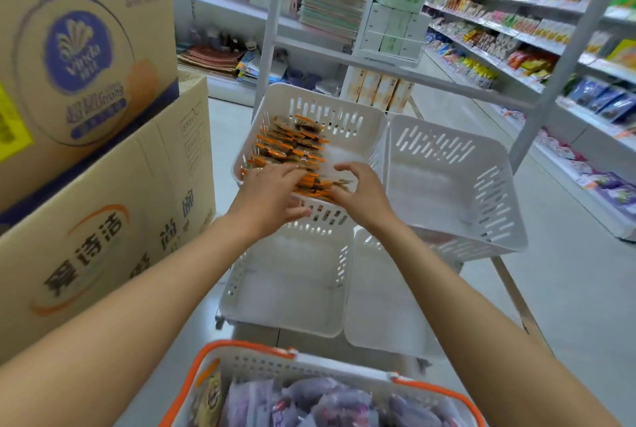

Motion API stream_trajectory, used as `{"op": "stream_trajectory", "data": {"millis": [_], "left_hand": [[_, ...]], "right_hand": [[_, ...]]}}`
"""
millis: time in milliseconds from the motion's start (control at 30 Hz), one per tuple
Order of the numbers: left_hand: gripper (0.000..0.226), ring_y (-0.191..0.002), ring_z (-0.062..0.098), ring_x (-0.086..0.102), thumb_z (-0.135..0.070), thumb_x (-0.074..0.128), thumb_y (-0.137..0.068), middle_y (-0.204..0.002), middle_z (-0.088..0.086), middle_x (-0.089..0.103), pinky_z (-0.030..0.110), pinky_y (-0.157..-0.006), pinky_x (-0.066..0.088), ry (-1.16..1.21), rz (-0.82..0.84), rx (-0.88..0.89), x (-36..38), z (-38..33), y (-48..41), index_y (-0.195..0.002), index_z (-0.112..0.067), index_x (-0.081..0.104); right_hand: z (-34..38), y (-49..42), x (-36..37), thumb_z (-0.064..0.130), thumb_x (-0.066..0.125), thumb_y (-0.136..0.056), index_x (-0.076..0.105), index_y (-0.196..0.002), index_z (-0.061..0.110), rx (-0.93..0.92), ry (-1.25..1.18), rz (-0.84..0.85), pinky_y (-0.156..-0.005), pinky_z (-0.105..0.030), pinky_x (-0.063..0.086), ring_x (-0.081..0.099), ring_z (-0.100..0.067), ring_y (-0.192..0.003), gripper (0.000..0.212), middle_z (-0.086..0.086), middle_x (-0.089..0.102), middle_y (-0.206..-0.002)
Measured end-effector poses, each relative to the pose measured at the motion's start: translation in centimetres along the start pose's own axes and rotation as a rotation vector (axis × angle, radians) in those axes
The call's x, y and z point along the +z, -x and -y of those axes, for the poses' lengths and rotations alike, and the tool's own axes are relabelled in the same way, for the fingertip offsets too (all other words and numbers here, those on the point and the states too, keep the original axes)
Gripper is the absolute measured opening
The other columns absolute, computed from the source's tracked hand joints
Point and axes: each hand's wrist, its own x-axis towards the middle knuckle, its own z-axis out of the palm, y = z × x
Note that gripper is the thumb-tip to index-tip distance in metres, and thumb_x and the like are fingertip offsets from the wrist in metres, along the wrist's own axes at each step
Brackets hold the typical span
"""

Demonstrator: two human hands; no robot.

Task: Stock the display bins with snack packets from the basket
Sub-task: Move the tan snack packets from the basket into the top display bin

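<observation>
Snack packets under flat left hand, right hand fingers curled.

Both hands reach into the upper left bin. The left hand rests flat on the orange snack packets, the right hand curls beside them. The basket with purple packets is near the person.

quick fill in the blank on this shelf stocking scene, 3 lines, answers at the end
1. The bin holding the orange-edged packets is the upper ____ one.
2. The neighbouring bin to its right is ____.
3. The basket nearest the camera has ____ handles.

Missing words: left; empty; orange
</observation>
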Motion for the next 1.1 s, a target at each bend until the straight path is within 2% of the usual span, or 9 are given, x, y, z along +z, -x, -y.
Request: {"op": "stream_trajectory", "data": {"millis": [133,400,600,700,800,900,967,1033,1100], "left_hand": [[0.058,-0.124,0.022,0.053,-0.048,0.071,-0.086,-0.135,0.001,0.059,0.038,-0.100,0.043,0.179,0.042,-0.100,0.5,-2.7,7.3,-0.134,-0.020,0.056],[0.048,-0.110,0.024,0.061,-0.039,0.072,-0.086,-0.122,0.005,0.065,0.038,-0.093,0.049,0.421,0.296,-0.417,4.6,-2.8,25.0,-0.124,-0.013,0.061],[0.043,-0.110,0.016,0.057,-0.033,0.071,-0.090,-0.127,-0.001,0.062,0.030,-0.088,0.046,0.484,0.255,-0.519,5.4,-2.1,31.7,-0.129,-0.018,0.060],[0.040,-0.112,0.015,0.056,-0.011,0.067,-0.091,-0.130,-0.002,0.061,0.028,-0.086,0.044,0.437,0.300,-0.458,5.9,-2.3,34.1,-0.129,-0.021,0.059],[0.040,-0.114,0.014,0.054,-0.009,0.064,-0.091,-0.133,-0.003,0.058,0.027,-0.088,0.043,0.470,0.305,-0.462,6.1,-3.1,35.1,-0.130,-0.021,0.059],[0.050,-0.105,0.020,0.062,-0.044,0.061,-0.095,-0.123,0.006,0.058,0.037,-0.087,0.056,1.008,0.262,-0.852,5.6,-5.3,34.1,-0.132,-0.012,0.054],[0.068,-0.102,0.031,0.069,-0.063,0.052,-0.090,-0.121,0.016,0.063,0.039,-0.079,0.061,1.473,0.374,-1.085,5.1,-6.4,33.1,-0.125,-0.005,0.053],[0.046,-0.094,0.029,0.071,-0.046,0.058,-0.095,-0.117,0.022,0.066,0.036,-0.069,0.062,1.650,0.357,-1.105,5.2,-6.6,32.6,-0.112,-0.003,0.056],[0.025,-0.082,0.021,0.069,-0.009,0.062,-0.095,-0.111,0.020,0.065,0.033,-0.065,0.062,1.518,0.253,-1.131,5.7,-6.3,32.8,-0.116,-0.014,0.049]], "right_hand": [[0.3,9.2,1.4,0.006,0.065,-0.085,0.066,-0.115,0.011,-0.112,0.037,-0.009,-0.082,-0.012,0.039,0.056,-0.012,-0.097,0.031,0.001,0.061,-0.110],[-4.6,26.8,8.5,0.012,0.066,-0.088,0.066,-0.119,0.009,0.010,0.144,0.668,-0.085,-0.030,0.049,0.061,-0.017,-0.095,0.032,-0.008,0.068,-0.109],[-3.8,33.2,15.0,0.049,0.071,-0.084,0.049,-0.140,0.013,0.087,0.229,0.831,-0.103,-0.040,0.044,0.051,-0.026,-0.125,0.070,-0.010,0.054,-0.139],[-4.2,33.9,15.5,0.030,0.077,-0.083,0.052,-0.116,0.012,0.167,0.109,0.749,-0.077,-0.031,0.052,0.061,-0.020,-0.093,0.045,-0.005,0.061,-0.106],[-3.9,32.7,13.3,0.011,0.076,-0.082,0.047,-0.103,0.007,0.371,-0.224,0.362,-0.057,-0.020,0.040,0.051,-0.014,-0.072,0.036,-0.003,0.054,-0.086],[-2.8,31.6,10.3,0.011,0.078,-0.081,0.052,-0.103,0.003,0.281,-0.389,0.162,-0.061,-0.024,0.044,0.052,-0.014,-0.071,0.034,-0.008,0.058,-0.087],[-2.2,31.4,9.1,0.008,0.077,-0.081,0.059,-0.102,0.009,0.078,-0.334,0.351,-0.070,-0.020,0.050,0.060,-0.006,-0.080,0.027,0.000,0.066,-0.096],[-2.1,31.7,8.7,0.001,0.072,-0.083,0.062,-0.113,0.017,-0.041,-0.186,0.635,-0.096,-0.023,0.048,0.058,-0.008,-0.115,0.036,0.001,0.061,-0.129],[-2.8,32.1,8.6,0.006,0.071,-0.085,0.051,-0.136,0.021,-0.015,-0.036,0.754,-0.108,-0.028,0.042,0.047,-0.013,-0.131,0.057,0.000,0.048,-0.145]]}}
